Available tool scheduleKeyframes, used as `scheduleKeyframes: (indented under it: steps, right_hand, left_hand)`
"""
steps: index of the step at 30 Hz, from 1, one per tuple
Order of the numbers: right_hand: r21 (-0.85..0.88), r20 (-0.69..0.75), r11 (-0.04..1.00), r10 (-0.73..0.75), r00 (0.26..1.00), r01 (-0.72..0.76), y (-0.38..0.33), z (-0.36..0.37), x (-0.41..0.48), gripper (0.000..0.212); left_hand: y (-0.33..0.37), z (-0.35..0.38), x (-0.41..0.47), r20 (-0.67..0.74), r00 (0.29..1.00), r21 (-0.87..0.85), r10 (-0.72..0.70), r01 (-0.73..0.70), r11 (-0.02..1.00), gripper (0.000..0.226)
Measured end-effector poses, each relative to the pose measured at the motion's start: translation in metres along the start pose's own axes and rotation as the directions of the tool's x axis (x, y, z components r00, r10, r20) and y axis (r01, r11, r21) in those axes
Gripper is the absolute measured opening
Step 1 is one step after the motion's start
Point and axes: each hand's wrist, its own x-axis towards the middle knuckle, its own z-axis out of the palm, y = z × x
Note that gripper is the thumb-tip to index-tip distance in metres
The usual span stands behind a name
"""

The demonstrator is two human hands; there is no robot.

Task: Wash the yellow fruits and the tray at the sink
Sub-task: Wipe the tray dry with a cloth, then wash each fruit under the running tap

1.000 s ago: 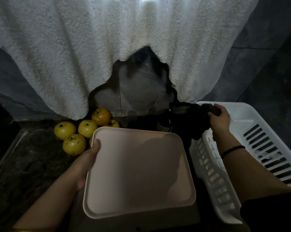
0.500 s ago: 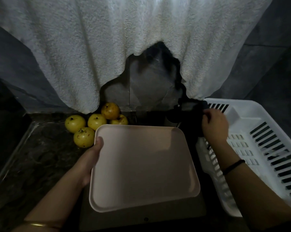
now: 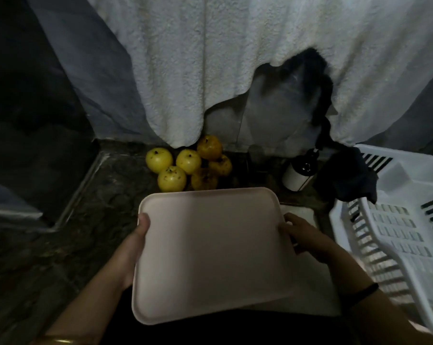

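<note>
A pale pink tray [image 3: 210, 250] is held level in front of me over the dark sink area. My left hand [image 3: 133, 245] grips its left edge, thumb on top. My right hand [image 3: 302, 235] grips the right edge, fingers curled over the rim. Several yellow fruits [image 3: 185, 165] lie in a cluster on the dark stone counter just beyond the tray, against the back wall.
A white slatted dish basket [image 3: 397, 227] stands at the right, with a dark cloth [image 3: 352, 178] over its corner. A dark bottle with a white label [image 3: 297, 175] stands behind the tray. A large white towel [image 3: 235, 58] hangs over the back wall.
My right hand has left the dark cloth at the basket and come down to grip the tray's right edge. The view has shifted left.
</note>
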Motion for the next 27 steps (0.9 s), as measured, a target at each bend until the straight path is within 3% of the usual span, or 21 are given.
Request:
scheduleKeyframes:
  steps: [5, 9, 13, 16, 18, 21, 23, 27]
  right_hand:
    - [-0.042, 0.037, 0.999, -0.005, 0.999, 0.007, -0.016, 0.048, 0.007, 0.033]
    - [-0.055, 0.079, 0.998, -0.034, 0.996, 0.038, -0.03, 0.082, 0.012, 0.02]
    - [-0.063, 0.134, 0.997, -0.035, 0.99, 0.044, -0.041, 0.115, 0.014, 0.017]
    - [-0.051, 0.144, 0.997, -0.045, 0.989, 0.053, -0.045, 0.14, 0.016, 0.013]
    - [-0.038, 0.151, 0.998, -0.047, 0.987, 0.054, -0.047, 0.155, 0.015, 0.012]
    - [-0.014, 0.167, 0.999, -0.044, 0.985, 0.047, -0.049, 0.172, 0.013, 0.011]
    - [-0.013, 0.155, 0.999, -0.041, 0.987, 0.044, -0.049, 0.18, 0.012, 0.01]
    - [-0.019, 0.121, 0.998, -0.05, 0.991, 0.053, -0.049, 0.192, 0.013, 0.015]
  left_hand:
    - [-0.006, -0.051, 0.0, -0.153, 0.987, 0.053, 0.045, -0.037, 0.998, 0.053]
    - [-0.013, -0.089, 0.003, -0.3, 0.949, 0.095, 0.101, -0.076, 0.993, 0.054]
    - [-0.022, -0.119, 0.005, -0.488, 0.832, 0.353, 0.263, -0.087, 0.931, 0.049]
    - [-0.025, -0.128, 0.006, -0.591, 0.734, 0.511, 0.334, 0.02, 0.859, 0.047]
    - [-0.025, -0.13, 0.006, -0.65, 0.687, 0.529, 0.325, 0.103, 0.842, 0.042]
    - [-0.026, -0.137, 0.011, -0.648, 0.686, 0.554, 0.331, 0.127, 0.823, 0.043]
    - [-0.028, -0.145, 0.017, -0.625, 0.709, 0.599, 0.327, 0.167, 0.783, 0.064]
    - [-0.029, -0.154, 0.022, -0.651, 0.693, 0.605, 0.31, 0.227, 0.763, 0.063]
